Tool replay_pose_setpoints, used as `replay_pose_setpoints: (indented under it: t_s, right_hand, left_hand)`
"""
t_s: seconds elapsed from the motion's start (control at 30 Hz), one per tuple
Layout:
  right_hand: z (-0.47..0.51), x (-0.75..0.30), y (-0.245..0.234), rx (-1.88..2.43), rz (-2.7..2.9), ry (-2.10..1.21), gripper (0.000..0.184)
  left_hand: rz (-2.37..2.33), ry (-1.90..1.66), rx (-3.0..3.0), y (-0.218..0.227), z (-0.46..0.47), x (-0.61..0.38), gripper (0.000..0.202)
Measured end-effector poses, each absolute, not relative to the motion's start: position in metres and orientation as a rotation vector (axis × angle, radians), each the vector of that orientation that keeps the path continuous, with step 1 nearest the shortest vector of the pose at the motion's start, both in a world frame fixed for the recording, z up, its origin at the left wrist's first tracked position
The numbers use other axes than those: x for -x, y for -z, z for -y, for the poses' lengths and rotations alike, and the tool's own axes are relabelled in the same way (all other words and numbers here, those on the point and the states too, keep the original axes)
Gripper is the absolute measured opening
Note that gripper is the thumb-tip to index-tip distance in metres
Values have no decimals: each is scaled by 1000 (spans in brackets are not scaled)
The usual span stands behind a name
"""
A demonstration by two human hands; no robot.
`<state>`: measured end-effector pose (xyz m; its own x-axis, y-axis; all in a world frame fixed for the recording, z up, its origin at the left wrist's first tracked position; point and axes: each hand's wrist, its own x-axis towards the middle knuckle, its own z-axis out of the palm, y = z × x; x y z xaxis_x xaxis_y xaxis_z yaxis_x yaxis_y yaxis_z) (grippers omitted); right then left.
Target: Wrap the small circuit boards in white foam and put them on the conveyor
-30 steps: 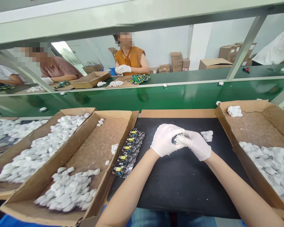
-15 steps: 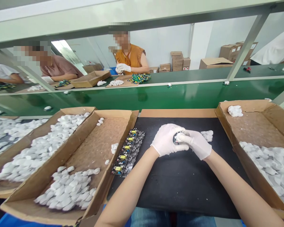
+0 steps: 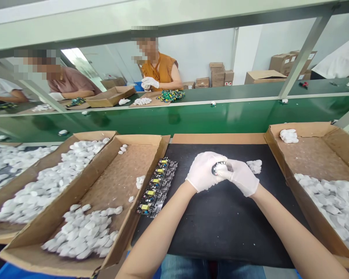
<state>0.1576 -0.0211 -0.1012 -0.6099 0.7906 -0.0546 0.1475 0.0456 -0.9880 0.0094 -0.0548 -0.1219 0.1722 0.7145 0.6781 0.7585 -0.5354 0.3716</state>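
Observation:
Over the black mat (image 3: 209, 228), both my hands, in white gloves, meet around a small dark circuit board (image 3: 214, 169) with a white part on it. My left hand (image 3: 205, 172) curls round the board from the left. From the right, my right hand (image 3: 242, 176) has its fingers closed on the same piece, thumb and fingertips pressed in at its face. Much of the board is covered by the gloves. Left of my hands lies a panel of black circuit boards (image 3: 155, 188) with yellow components. Just beyond my right hand is a small cluster of white pieces (image 3: 254, 166).
Cardboard trays with white pieces flank the mat: a left tray (image 3: 104, 186) and a right tray (image 3: 311, 155). A green conveyor (image 3: 174, 120) runs behind, carrying small white-topped items. Co-workers sit across it; one in an orange top (image 3: 165, 69) has gloved hands together.
My fingers have shifted slightly around the circuit board, the right fingertips drawing closer together over it. The items on the conveyor have moved a little to the right.

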Motion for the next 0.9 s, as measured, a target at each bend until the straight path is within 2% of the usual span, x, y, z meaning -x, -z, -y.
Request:
replay_pose_setpoints:
  t_s: [0.17, 0.33, 0.47, 0.57, 0.9]
  right_hand:
    - [25, -162, 95, 586, 1560, -1989, 33]
    - [28, -161, 102, 415, 1445, -2191, 35]
    - [29, -159, 108, 395, 1409, -2208, 36]
    - [31, -157, 110, 382, 1435, -2125, 35]
    - [38, -150, 114, 440, 1234, -2187, 45]
  left_hand:
    - [1480, 1588, 2275, 115, 62, -11, 32]
    - [1410, 1837, 2344, 111, 67, -15, 41]
    - [1398, 1973, 2396, 116, 65, -18, 55]
    - [1413, 1941, 2398, 118, 63, -19, 57]
    - [1317, 1718, 2224, 112, 68, -24, 30]
